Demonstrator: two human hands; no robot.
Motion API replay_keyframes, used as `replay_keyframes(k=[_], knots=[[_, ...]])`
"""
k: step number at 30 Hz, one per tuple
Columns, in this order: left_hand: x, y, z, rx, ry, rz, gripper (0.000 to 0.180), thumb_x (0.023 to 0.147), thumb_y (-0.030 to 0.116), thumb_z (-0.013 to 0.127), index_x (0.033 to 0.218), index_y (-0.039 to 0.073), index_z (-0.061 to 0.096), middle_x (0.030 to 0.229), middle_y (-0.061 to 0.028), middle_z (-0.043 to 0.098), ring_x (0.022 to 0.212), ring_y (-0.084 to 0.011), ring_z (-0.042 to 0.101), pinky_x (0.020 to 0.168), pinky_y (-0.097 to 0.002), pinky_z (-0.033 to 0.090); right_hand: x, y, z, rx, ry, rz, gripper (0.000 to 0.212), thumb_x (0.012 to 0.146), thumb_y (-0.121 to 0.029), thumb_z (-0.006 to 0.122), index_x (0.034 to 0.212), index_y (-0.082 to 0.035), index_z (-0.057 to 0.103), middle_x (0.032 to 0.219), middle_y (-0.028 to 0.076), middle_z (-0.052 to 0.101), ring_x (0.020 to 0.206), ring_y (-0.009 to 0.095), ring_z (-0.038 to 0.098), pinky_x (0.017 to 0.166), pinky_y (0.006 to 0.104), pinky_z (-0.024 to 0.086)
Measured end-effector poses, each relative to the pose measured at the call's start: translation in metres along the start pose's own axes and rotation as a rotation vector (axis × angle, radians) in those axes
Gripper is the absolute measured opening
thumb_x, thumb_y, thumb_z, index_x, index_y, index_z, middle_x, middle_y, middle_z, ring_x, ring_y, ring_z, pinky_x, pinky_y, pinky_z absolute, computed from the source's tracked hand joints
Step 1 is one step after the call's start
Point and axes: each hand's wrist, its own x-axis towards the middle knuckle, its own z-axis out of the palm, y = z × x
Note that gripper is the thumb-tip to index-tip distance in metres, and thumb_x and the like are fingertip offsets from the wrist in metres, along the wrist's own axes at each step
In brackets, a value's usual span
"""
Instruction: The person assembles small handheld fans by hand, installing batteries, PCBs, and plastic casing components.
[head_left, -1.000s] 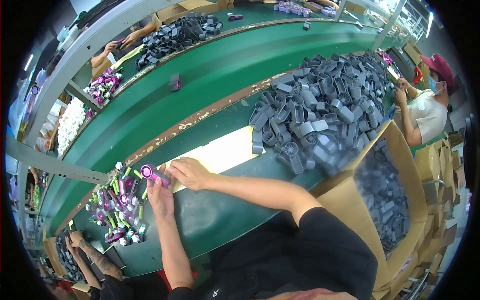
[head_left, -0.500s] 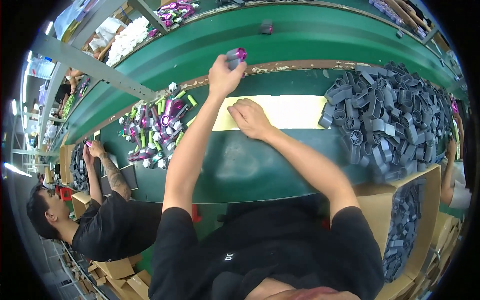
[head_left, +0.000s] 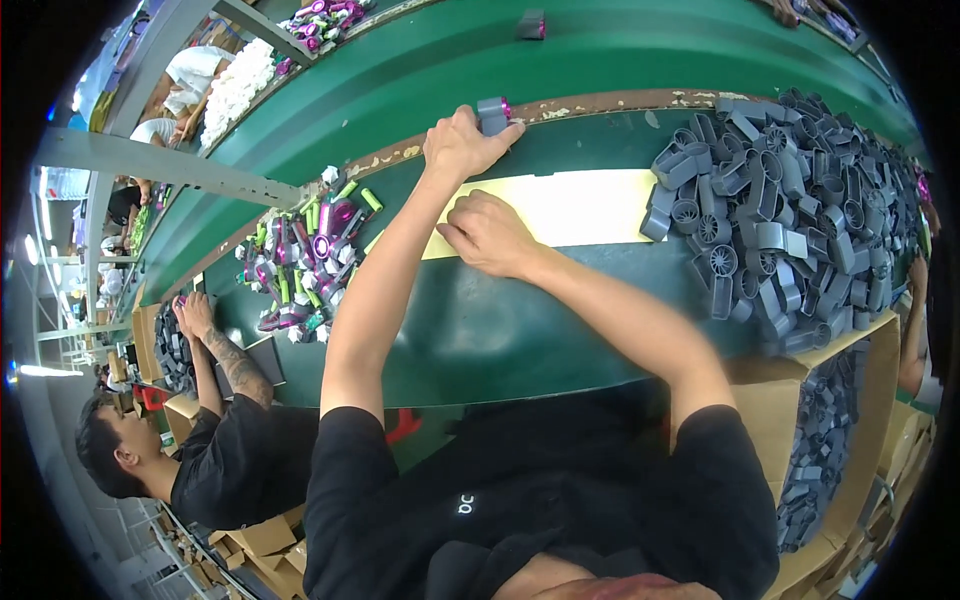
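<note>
At the far edge of the green worktop, my left hand [head_left: 462,150] is closed on a grey motor housing with a magenta end [head_left: 493,117], held between thumb and fingers. The housing is by the wooden rail beside the conveyor belt. My right hand [head_left: 486,235] rests with loosely curled fingers on the left part of a pale yellow sheet [head_left: 590,208], and nothing shows in it. Left of my left forearm lies a pile of magenta-and-grey parts [head_left: 305,250] with green cylinders and white connectors.
A big heap of grey plastic housings [head_left: 775,215] covers the worktop's right side. Below it stands a cardboard box [head_left: 880,400] full of similar housings. Another grey-and-magenta piece [head_left: 532,25] lies on the green belt [head_left: 400,75]. A co-worker [head_left: 190,450] works at the left; a metal post [head_left: 180,160] crosses there.
My left hand has lowered the housing from above the belt to the rail and turned it slightly. My right hand has curled its fingers more and stays on the yellow sheet.
</note>
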Motion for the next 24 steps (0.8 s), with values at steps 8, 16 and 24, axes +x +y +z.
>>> replay_keyframes(k=[8, 16, 24], knots=[[-0.035, -0.050, -0.021, -0.322, 0.182, 0.014, 0.053, 0.087, 0.054, 0.074, 0.091, 0.001, 0.073, 0.081, -0.0127, 0.074, 0.077, -0.0233, 0.073, 0.074, -0.0355, 0.057, -0.002, 0.002, 0.001, -0.076, -0.071, -0.008, 0.026, 0.090, -0.021, 0.064, 0.075, -0.001, 0.067, 0.082, 0.016, 0.065, 0.087, 0.035, 0.062, 0.084, 0.0456, 0.050], [-0.183, -0.126, -0.012, -0.325, 0.297, 0.267, 0.011, 0.087, 0.004, 0.070, 0.097, 0.001, 0.068, 0.081, -0.0114, 0.067, 0.072, -0.0219, 0.067, 0.066, -0.0337, 0.054, -0.015, -0.014, 0.009, -0.536, -0.118, -0.110, 0.046, 0.091, -0.024, 0.063, 0.128, 0.003, 0.060, 0.139, 0.026, 0.056, 0.129, 0.040, 0.052, 0.109, 0.0535, 0.039], [-0.209, -0.164, -0.038, -0.015, 0.634, 0.165, 0.021, 0.081, 0.004, 0.071, 0.101, 0.003, 0.065, 0.095, -0.0149, 0.062, 0.090, -0.0356, 0.060, 0.080, -0.0457, 0.048, -0.005, -0.061, -0.012, -0.665, -0.464, 0.026, 0.030, 0.090, -0.025, 0.069, 0.101, 0.003, 0.069, 0.105, 0.019, 0.067, 0.103, 0.033, 0.062, 0.093, 0.0458, 0.050]])
